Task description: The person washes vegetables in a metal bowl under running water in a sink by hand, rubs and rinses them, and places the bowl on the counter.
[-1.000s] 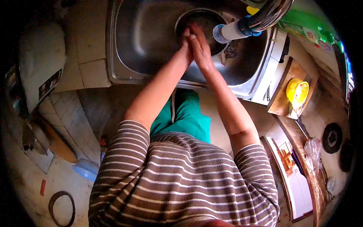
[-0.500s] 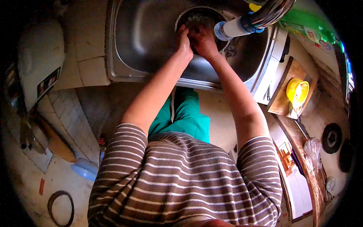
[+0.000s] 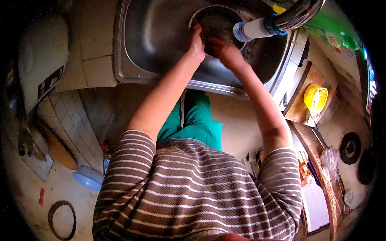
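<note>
A round dark bowl [image 3: 219,18] with a light rim sits in the stainless steel sink [image 3: 161,48]; its inside is too dark to make out clearly. At the bowl's left near side, my left hand [image 3: 196,45] grips the rim, most of its fingers hidden. Over the near right part of the bowl is my right hand [image 3: 228,53], smeared by motion, so its fingers and anything in them cannot be made out. Just right of the bowl hangs the faucet's white and blue spout end [image 3: 251,30].
Green plastic packaging [image 3: 327,30] lies beyond the sink's right side. A yellow container [image 3: 315,99] stands on a wooden board [image 3: 299,100] to the right. At lower left are a light blue basin [image 3: 88,178] and a dark ring [image 3: 62,220] on the floor.
My right hand has moved right and toward me, away from my left hand. The left hand stays at the bowl's left side. The whole view has shifted slightly.
</note>
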A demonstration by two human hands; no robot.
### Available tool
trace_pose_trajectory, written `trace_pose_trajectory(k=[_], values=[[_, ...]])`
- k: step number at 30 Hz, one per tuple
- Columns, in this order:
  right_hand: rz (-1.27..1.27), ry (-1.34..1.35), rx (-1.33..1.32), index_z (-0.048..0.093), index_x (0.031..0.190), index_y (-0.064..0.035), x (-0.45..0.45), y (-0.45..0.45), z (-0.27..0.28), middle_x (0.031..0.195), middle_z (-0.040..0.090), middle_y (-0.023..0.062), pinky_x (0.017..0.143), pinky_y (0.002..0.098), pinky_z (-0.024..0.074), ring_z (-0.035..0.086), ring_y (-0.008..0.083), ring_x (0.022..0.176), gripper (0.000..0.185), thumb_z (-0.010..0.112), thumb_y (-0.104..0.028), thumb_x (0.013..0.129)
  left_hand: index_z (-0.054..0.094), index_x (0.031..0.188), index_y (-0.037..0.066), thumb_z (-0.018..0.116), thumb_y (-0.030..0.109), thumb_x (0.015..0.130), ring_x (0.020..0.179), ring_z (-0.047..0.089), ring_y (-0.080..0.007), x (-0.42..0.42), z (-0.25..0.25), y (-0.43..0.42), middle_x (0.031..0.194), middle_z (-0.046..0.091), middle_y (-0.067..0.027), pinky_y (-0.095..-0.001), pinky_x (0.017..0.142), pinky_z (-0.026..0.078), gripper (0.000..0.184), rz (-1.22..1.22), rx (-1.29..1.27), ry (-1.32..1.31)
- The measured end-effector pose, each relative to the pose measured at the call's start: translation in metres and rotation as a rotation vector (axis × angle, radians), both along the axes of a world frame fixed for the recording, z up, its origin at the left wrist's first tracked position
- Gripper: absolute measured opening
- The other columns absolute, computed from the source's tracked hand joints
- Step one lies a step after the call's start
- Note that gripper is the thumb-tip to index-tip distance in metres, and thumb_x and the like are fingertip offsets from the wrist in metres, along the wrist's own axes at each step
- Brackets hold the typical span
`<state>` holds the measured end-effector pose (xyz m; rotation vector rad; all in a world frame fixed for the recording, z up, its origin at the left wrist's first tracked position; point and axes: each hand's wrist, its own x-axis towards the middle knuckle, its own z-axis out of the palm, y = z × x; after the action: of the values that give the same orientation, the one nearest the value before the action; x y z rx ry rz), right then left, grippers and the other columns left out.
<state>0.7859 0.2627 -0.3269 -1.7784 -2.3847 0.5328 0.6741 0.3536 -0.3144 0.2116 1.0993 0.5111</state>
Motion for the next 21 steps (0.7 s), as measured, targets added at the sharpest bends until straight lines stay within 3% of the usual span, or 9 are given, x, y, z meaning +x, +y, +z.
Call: trace_pose_trajectory(k=[2, 4, 6, 11, 14, 16, 18, 20, 21], values=[[-0.496, 0.031, -0.088, 0.058, 0.105, -0.0066, 0.014, 0.006, -0.021, 0.122, 0.046, 0.0132, 0.086, 0.0381, 0.0435, 0.05, 0.0329, 0.104, 0.033, 0.048, 0.0, 0.074, 0.038, 0.128, 0.018, 0.045, 0.041, 0.085, 0.127, 0.024, -0.0179, -0.001, 0.0, 0.001, 0.135, 0.034, -0.0008, -0.0478, 0.104, 0.006, 0.05, 0.007, 0.057, -0.069], [-0.526, 0.066, -0.08, 0.057, 0.105, -0.004, 0.001, 0.007, -0.019, 0.117, 0.049, 0.0152, 0.085, 0.0372, 0.0445, 0.051, 0.0329, 0.102, 0.032, 0.048, -0.001, 0.075, 0.039, 0.128, 0.019, 0.046, 0.039, 0.085, 0.128, 0.023, -0.0168, 0.0, 0.008, -0.001, 0.136, 0.034, 0.0011, -0.0455, 0.104, 0.007, 0.048, -0.025, 0.051, 0.027], [-0.159, 0.229, -0.153, 0.055, 0.107, -0.0022, -0.011, 0.005, -0.005, 0.114, 0.051, 0.0174, 0.084, 0.0376, 0.0443, 0.052, 0.0337, 0.099, 0.033, 0.05, -0.003, 0.075, 0.039, 0.128, 0.019, 0.046, 0.037, 0.085, 0.128, 0.023, -0.0161, -0.003, 0.002, -0.001, 0.136, 0.034, 0.0018, -0.0442, 0.104, 0.007, 0.047, -0.026, 0.066, 0.001], [-0.372, 0.061, 0.063, 0.055, 0.107, -0.0049, -0.009, 0.01, -0.003, 0.11, 0.054, 0.016, 0.074, 0.0395, 0.048, 0.056, 0.0351, 0.09, 0.032, 0.052, -0.008, 0.075, 0.044, 0.124, 0.02, 0.048, 0.031, 0.085, 0.127, 0.025, -0.0154, -0.007, 0.0, -0.003, 0.132, 0.039, 0.0026, -0.0425, 0.103, 0.012, 0.041, -0.078, 0.094, 0.069], [-0.305, 0.258, -0.221, 0.056, 0.104, -0.0054, -0.005, 0.01, 0.003, 0.108, 0.055, 0.0163, 0.073, 0.0411, 0.047, 0.056, 0.0363, 0.089, 0.029, 0.051, -0.007, 0.075, 0.05, 0.119, 0.017, 0.05, 0.023, 0.084, 0.12, 0.036, -0.0179, -0.009, -0.007, -0.003, 0.127, 0.045, 0.0, -0.0389, 0.099, 0.024, 0.035, -0.2, 0.25, 0.146], [-0.687, 0.269, 0.015, 0.057, 0.101, -0.0069, 0.017, 0.018, -0.01, 0.106, 0.056, 0.0165, 0.07, 0.0415, 0.0465, 0.056, 0.0363, 0.085, 0.027, 0.052, -0.005, 0.075, 0.054, 0.113, 0.008, 0.051, 0.012, 0.081, 0.108, 0.048, -0.0238, -0.009, -0.019, 0.002, 0.117, 0.052, -0.0105, -0.0334, 0.09, 0.038, 0.032, -0.482, 0.713, 0.439], [-0.819, 0.324, 0.05, 0.058, 0.1, -0.008, 0.025, 0.023, -0.023, 0.103, 0.056, 0.0164, 0.071, 0.0416, 0.0455, 0.056, 0.035, 0.087, 0.026, 0.053, -0.004, 0.075, 0.054, 0.111, 0.006, 0.051, 0.009, 0.079, 0.106, 0.049, -0.0269, -0.011, -0.015, 0.008, 0.115, 0.052, -0.0123, -0.0347, 0.089, 0.039, 0.032, -0.696, 1.046, 0.52], [-0.637, 0.157, 0.269, 0.058, 0.103, -0.0096, 0.021, 0.028, -0.034, 0.103, 0.057, 0.0156, 0.074, 0.0412, 0.0452, 0.054, 0.0339, 0.093, 0.029, 0.054, -0.005, 0.075, 0.054, 0.109, 0.004, 0.052, 0.007, 0.077, 0.104, 0.05, -0.0301, -0.011, -0.005, 0.01, 0.114, 0.052, -0.0141, -0.0359, 0.088, 0.04, 0.032, -0.908, 1.382, 0.59], [-0.517, 0.132, 0.303, 0.057, 0.106, -0.0099, 0.018, 0.029, -0.038, 0.103, 0.057, 0.0156, 0.076, 0.0418, 0.0445, 0.053, 0.0345, 0.094, 0.03, 0.054, -0.007, 0.076, 0.056, 0.107, 0.004, 0.051, 0.005, 0.075, 0.105, 0.049, -0.0314, -0.011, 0.0, 0.012, 0.113, 0.052, -0.0154, -0.0376, 0.089, 0.04, 0.032, -1.364, 1.445, 0.568]])
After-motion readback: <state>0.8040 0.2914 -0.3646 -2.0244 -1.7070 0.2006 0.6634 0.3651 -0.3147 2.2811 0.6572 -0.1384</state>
